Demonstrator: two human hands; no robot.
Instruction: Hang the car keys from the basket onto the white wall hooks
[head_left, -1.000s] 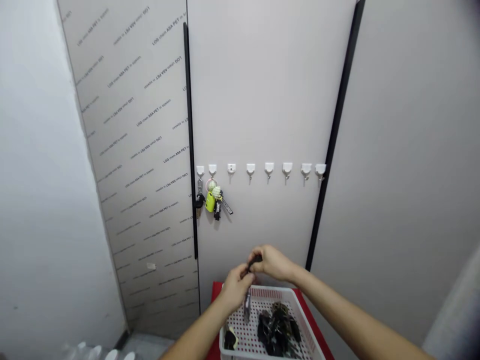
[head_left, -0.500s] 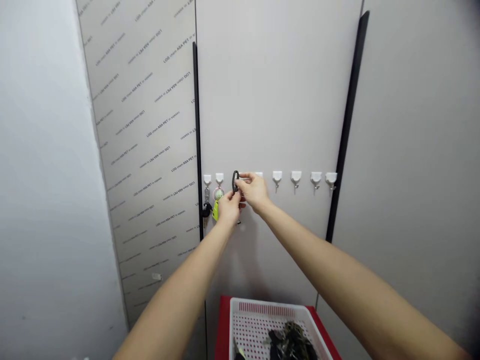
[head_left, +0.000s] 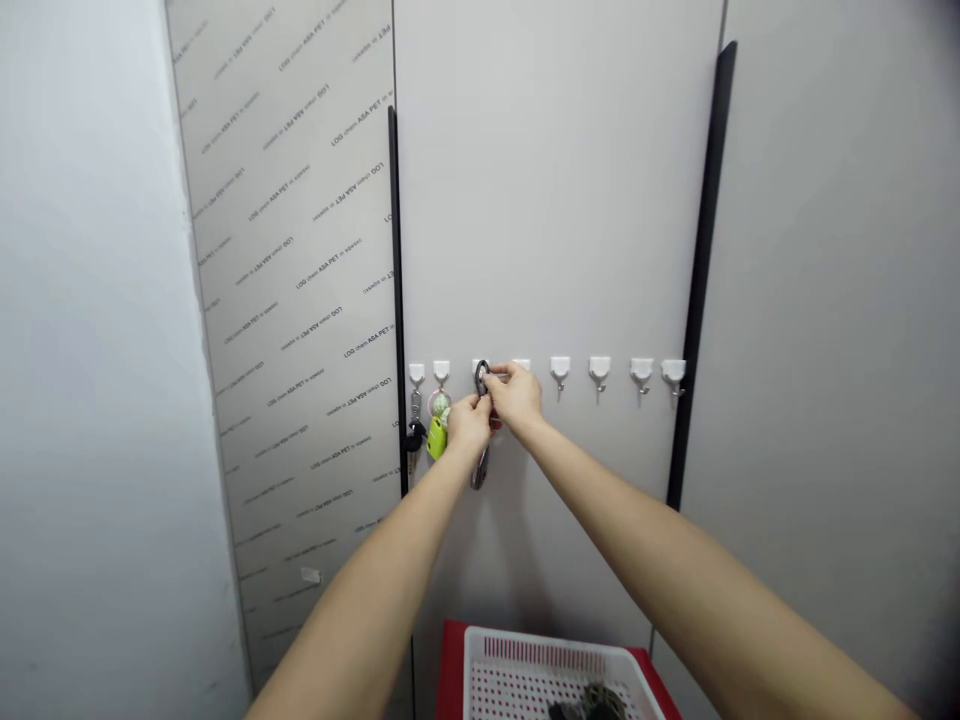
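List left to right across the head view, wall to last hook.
Smooth white wall, grey lettered panel, hanging black-topped metal key, rounded yellow-green fob, left bare hand, right bare hand, four white plastic hooks.

Third hook from left point(head_left: 475, 364): partly lay behind dark oval loop point(head_left: 481, 367), engagement could not be told | fourth hook point(head_left: 521, 363): right hand point(head_left: 517, 396) hid its pin | grey piece below point(head_left: 481, 472): left hand point(head_left: 469, 425) hid its top | white basket point(head_left: 555, 641), dark bundle inside point(head_left: 589, 706): bottom edge cut both, bundle's makeup was unclear
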